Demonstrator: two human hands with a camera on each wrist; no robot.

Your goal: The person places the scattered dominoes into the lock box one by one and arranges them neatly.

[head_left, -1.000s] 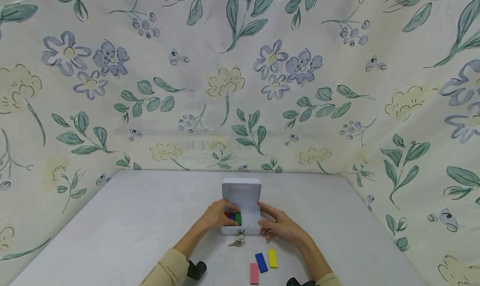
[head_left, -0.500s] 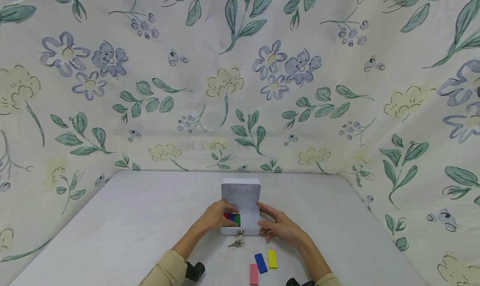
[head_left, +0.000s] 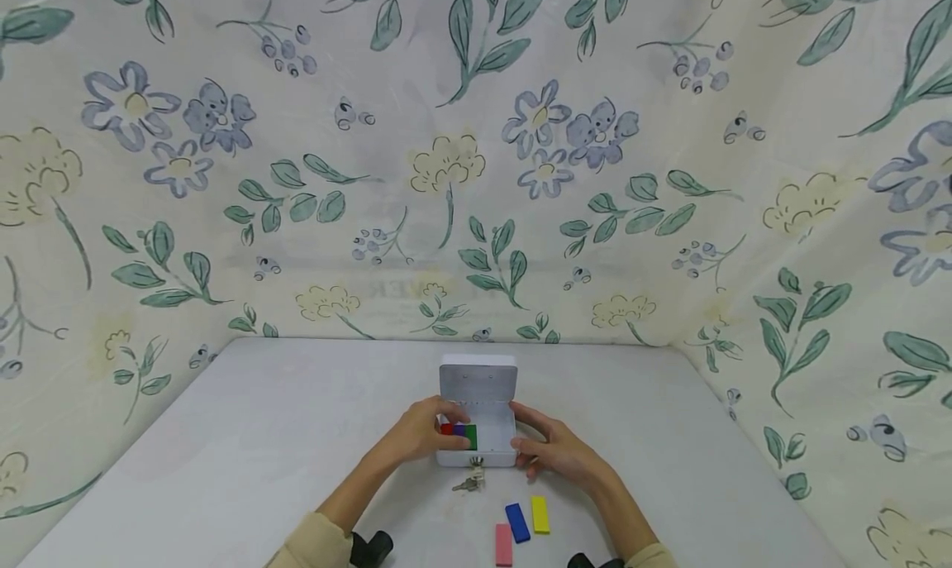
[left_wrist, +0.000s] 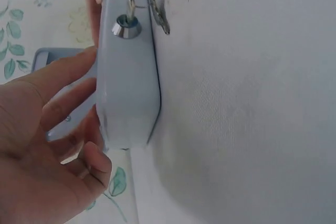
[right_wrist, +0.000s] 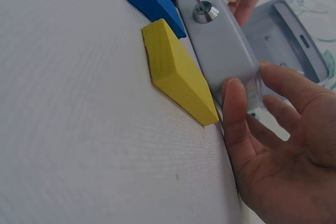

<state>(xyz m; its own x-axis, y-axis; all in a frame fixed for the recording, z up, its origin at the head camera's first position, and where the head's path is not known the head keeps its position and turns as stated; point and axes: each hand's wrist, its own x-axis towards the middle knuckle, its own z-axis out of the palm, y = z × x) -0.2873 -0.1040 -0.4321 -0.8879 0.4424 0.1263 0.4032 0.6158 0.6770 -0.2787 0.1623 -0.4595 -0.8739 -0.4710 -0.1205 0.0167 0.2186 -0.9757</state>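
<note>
A light grey metal cash box (head_left: pixel 497 426) stands on the table with its lid (head_left: pixel 478 381) raised. Side by side in its left part lie a red block (head_left: pixel 447 429), a purple block (head_left: pixel 459 430) and a green block (head_left: pixel 472 432). My left hand (head_left: pixel 416 431) reaches over the box's left end, thumb in front of these blocks and fingers behind them. At the opposite end, my right hand (head_left: pixel 561 451) holds the box, thumb and fingers around the right side. Keys (head_left: pixel 470 482) hang from the lock (left_wrist: pixel 126 27) at the front.
On the table before the box lie a yellow block (head_left: pixel 540 514), a blue block (head_left: pixel 518 522) and a pink block (head_left: pixel 504 545). Yellow sits close to the box's right front corner in the right wrist view. A floral sheet (head_left: pixel 387 221) hangs behind the table (head_left: pixel 297 419).
My left hand and forearm have shifted a little to the left, so more of the red and purple blocks shows. My right hand and the box stay in place.
</note>
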